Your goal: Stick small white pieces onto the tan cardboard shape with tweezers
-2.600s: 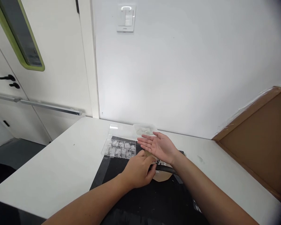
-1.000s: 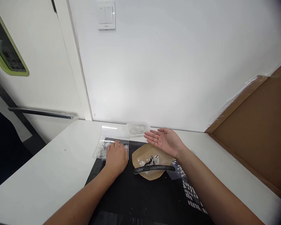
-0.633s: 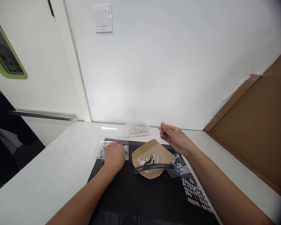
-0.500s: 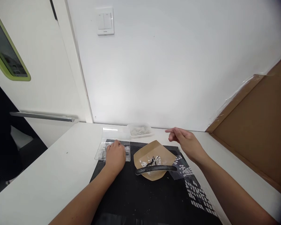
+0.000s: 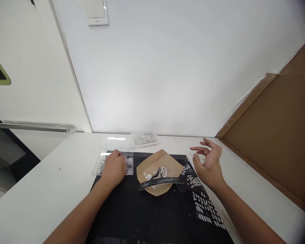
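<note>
My left hand (image 5: 113, 169) rests over a clear compartment box (image 5: 129, 169) whose lid is raised. Its fingers are curled together into the compartments, and the fingertips are hidden, as is anything they may hold. Out to the right, my right hand (image 5: 208, 162) is raised above the white table with fingers apart and nothing in it. Between the hands lies a brown paper piece (image 5: 152, 162) bearing small white pieces (image 5: 164, 172) and dark scraps. A curved black strip, like a nail file (image 5: 160, 182), lies across its near side.
A black mat (image 5: 142, 213) lies under the paper. Dark sheets with rows of white stickers (image 5: 205, 205) run along its right side. A translucent tray (image 5: 144, 139) stands by the wall. Brown cardboard (image 5: 269, 135) rises at the right, and a door handle (image 5: 30, 127) shows at left.
My right hand has moved right, and its fingers have spread from a gathered, pointing shape. My left hand stays at the box. The whole view has shifted slightly.
</note>
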Motion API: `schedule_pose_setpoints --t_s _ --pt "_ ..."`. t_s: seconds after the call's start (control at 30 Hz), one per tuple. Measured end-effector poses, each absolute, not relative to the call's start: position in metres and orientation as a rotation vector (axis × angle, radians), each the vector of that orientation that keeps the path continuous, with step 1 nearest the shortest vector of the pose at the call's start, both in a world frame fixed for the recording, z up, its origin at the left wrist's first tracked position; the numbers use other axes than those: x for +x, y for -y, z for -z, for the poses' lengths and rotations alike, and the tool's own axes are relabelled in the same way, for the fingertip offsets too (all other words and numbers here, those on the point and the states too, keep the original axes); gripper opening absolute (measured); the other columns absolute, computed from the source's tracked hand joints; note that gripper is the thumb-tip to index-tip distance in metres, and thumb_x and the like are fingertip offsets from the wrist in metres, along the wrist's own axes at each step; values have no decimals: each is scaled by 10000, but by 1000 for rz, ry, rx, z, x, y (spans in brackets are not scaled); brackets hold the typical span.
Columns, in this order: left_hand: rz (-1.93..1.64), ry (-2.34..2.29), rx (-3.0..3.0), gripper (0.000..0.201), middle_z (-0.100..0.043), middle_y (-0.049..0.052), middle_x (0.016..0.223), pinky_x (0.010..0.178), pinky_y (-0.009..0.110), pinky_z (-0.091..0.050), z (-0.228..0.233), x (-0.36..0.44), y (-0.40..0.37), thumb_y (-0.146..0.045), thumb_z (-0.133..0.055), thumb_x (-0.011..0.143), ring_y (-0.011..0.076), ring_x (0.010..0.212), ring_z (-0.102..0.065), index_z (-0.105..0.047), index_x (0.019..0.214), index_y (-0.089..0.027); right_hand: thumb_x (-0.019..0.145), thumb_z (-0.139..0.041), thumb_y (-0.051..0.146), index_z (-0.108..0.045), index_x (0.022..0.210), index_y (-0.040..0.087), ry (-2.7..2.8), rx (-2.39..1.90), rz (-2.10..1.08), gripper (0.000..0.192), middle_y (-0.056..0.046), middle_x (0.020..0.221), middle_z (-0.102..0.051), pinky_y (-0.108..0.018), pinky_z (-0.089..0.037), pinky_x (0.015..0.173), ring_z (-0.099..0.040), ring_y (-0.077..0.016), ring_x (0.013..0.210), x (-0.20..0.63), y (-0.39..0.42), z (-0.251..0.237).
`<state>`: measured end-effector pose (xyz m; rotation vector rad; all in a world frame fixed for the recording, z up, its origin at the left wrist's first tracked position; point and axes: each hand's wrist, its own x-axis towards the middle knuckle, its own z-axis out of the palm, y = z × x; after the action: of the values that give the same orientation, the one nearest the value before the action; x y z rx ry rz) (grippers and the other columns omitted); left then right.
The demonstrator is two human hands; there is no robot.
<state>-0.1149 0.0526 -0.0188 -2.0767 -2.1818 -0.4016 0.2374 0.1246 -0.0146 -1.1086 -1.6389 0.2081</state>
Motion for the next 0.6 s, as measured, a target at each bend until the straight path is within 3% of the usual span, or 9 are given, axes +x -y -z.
schedule_pose_setpoints --t_s 0.07,0.17,0.33,0.43,0.6 --pt "402 2161 -2105 352 -615 100 1131 1082 555 -322 15 -119 -53 -209 -378 985 239 979 -613 -727 935 -195 861 -576 198 -279 1462 221 1650 -1097 -228 670 -156 1355 -368 -534 -491 1006 -661 -264 1079 233 -124 18" --pt "371 2097 -2170 344 -618 87 1150 1106 639 -214 10 -124 -52 -192 -375 971 238 1007 -610 -718 977 -211 863 -571 204 -279 1447 230 1672 -1103 -225 653 -145 1338 -378 -545 -468 1028 -638 -267 1109 229 -122 22" --pt "318 2032 -2250 341 -619 75 1142 1105 620 -199 3 -130 -51 -206 -387 958 238 1013 -599 -725 1002 -230 872 -588 277 -328 1433 188 1723 -1180 -77 625 -173 1358 -387 -589 -400 1093 -469 -336 1287 231 -124 23" --pt "310 2014 -2239 327 -627 80 1118 1075 592 -229 2 -130 -51 -216 -402 954 246 1016 -588 -729 965 -225 881 -591 323 -341 1424 155 1721 -1264 -50 621 -203 1385 -389 -608 -422 1069 -344 -372 1372 237 -129 27" --pt "322 2017 -2201 314 -623 97 1048 988 565 -294 5 -130 -53 -234 -402 948 268 995 -585 -709 896 -200 876 -582 335 -343 1413 163 1684 -1301 -121 613 -199 1392 -371 -574 -519 979 -366 -370 1355 244 -139 37"
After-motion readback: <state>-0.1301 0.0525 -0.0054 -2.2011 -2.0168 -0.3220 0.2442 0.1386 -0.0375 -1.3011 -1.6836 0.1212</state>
